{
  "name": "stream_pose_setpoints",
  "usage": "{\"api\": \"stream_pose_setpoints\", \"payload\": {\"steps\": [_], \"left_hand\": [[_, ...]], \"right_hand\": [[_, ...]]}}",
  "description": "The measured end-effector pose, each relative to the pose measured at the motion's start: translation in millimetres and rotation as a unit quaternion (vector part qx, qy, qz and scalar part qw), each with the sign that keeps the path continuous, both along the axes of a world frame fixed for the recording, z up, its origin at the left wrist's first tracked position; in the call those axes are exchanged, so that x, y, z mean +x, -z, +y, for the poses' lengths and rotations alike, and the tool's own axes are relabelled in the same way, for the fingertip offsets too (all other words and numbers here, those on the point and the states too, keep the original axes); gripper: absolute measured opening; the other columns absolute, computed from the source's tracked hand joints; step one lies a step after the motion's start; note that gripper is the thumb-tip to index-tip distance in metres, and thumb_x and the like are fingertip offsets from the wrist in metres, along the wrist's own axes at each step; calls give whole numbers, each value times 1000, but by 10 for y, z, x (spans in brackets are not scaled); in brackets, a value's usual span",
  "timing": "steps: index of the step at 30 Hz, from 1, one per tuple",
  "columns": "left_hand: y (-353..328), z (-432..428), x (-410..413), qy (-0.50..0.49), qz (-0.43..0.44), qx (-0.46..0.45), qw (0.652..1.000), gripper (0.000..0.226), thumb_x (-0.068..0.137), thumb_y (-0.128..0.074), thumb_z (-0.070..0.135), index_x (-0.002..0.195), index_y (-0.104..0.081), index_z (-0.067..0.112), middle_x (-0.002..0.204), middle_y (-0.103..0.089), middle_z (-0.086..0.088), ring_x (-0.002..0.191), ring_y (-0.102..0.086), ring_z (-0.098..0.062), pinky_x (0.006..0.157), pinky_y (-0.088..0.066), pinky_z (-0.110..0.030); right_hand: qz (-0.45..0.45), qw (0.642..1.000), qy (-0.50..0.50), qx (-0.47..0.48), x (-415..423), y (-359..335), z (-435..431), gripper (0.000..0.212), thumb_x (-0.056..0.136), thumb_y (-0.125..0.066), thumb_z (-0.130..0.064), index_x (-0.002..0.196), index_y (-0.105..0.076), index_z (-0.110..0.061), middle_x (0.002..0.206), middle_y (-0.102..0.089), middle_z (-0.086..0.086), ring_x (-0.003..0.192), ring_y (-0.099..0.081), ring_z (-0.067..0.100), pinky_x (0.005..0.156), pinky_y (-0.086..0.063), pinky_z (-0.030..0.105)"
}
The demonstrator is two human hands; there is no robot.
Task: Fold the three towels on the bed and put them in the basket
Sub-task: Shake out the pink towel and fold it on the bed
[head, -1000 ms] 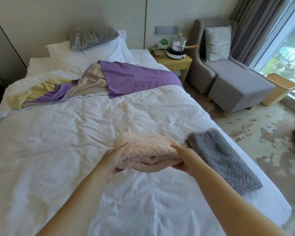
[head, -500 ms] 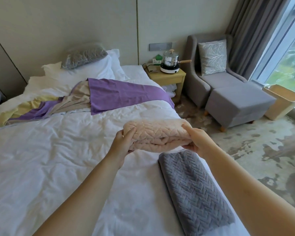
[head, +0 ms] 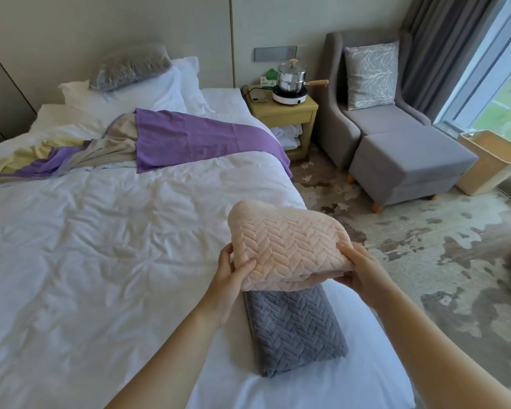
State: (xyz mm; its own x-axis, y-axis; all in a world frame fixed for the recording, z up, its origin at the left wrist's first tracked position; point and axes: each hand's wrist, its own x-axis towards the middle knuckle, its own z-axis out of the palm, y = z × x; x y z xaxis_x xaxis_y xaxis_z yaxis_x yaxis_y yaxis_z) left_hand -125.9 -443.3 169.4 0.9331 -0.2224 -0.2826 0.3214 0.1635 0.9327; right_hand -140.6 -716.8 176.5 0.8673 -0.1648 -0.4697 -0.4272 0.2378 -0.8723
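Observation:
A folded pink towel (head: 286, 246) with a herringbone weave is held up above the bed's right edge. My left hand (head: 229, 273) grips its near left corner and my right hand (head: 357, 268) grips its near right corner. Directly below it a folded grey towel (head: 292, 326) lies flat on the white bed (head: 101, 246). A beige basket (head: 490, 163) stands on the floor by the window, far right, apart from both hands. I see no third towel of this kind.
A purple, beige and yellow sheet (head: 189, 137) lies crumpled across the bed's head end, near the pillows (head: 130, 90). A wooden nightstand (head: 283, 113) carries a pot. A grey armchair (head: 366, 113) and footstool (head: 407, 166) stand between the bed and the basket. Patterned carpet covers the floor.
Both hands lifted the pink towel off the bed and carried it right, over the grey towel. The view swung right, bringing the basket and window further in.

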Motion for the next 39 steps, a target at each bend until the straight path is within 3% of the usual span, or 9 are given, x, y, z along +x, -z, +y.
{"api": "stream_pose_setpoints", "payload": {"steps": [3, 6, 14, 19, 25, 31, 34, 37, 39], "left_hand": [[316, -54, -398, 18, 30, 23, 999, 46, 90, -62, 18, 125, -39, 38, 127, -58, 10, 113, -59, -6, 85, -49, -22], [653, -104, -703, 24, 72, 45, 996, 50, 89, -63, 17, 127, -36, 37, 129, -55, 8, 117, -55, -11, 96, -47, -31], [1348, -153, -1231, 1, 158, 163, 974, 60, 92, -60, 26, 142, -26, 25, 134, -51, -2, 116, -54, -21, 102, -46, -44], [1367, -53, -1091, -15, 187, 148, 971, 84, 84, -69, 32, 149, -17, 24, 135, -52, -4, 113, -56, -22, 86, -46, -32], [1262, -10, -464, -60, 167, 197, 964, 91, 82, -63, 54, 151, -11, 25, 152, -32, -6, 132, -41, -28, 107, -35, -41], [1260, -158, 255, -124, 167, 246, 947, 90, 82, -54, 65, 150, -18, 17, 153, -30, -6, 136, -35, -27, 98, -32, -35], [1370, -198, 468, -132, 197, 252, 938, 91, 79, -48, 74, 144, -33, 13, 142, -43, -7, 127, -44, -27, 93, -35, -32], [1440, -245, 622, -120, 205, 206, 949, 85, 76, -48, 77, 132, -51, 13, 127, -60, -3, 115, -56, -20, 101, -43, -33], [1409, -298, 673, -104, 185, 126, 969, 70, 80, -53, 69, 128, -56, 18, 117, -68, 1, 109, -64, -16, 98, -48, -33]], "right_hand": [[36, 999, -3, -14, -397, 315, -69, 28, 92, -56, -32, 116, -58, -18, 113, -64, 12, 98, -67, 24, 71, -56, 33], [73, 997, 4, -33, -684, 626, -109, 26, 93, -55, -29, 115, -59, -17, 115, -63, 14, 98, -66, 26, 74, -57, 36], [104, 989, 8, -103, -1140, 1266, -28, 26, 93, -57, -31, 114, -57, -16, 111, -62, 10, 96, -65, 21, 68, -57, 30], [153, 972, -50, -172, -1138, 1340, -132, 35, 90, -56, -40, 115, -57, -16, 114, -64, 9, 96, -61, 20, 83, -51, 34], [103, 971, -64, -204, -593, 1145, -117, 67, 88, -54, -55, 139, -37, -15, 133, -47, 6, 113, -51, 22, 86, -42, 30], [106, 966, -93, -218, 300, 1177, 7, 80, 85, -48, -65, 147, -23, -21, 147, -37, 5, 125, -43, 24, 87, -36, 33], [133, 966, -116, -189, 564, 1309, 54, 82, 82, -43, -71, 146, -21, -26, 144, -39, 4, 120, -47, 26, 92, -43, 36], [124, 965, -147, -179, 673, 1406, 49, 73, 87, -36, -69, 141, -28, -20, 130, -47, 1, 102, -51, 16, 73, -45, 27], [107, 964, -157, -186, 668, 1434, 4, 66, 90, -36, -65, 137, -35, -19, 121, -51, -4, 98, -52, 12, 73, -42, 24]]}}
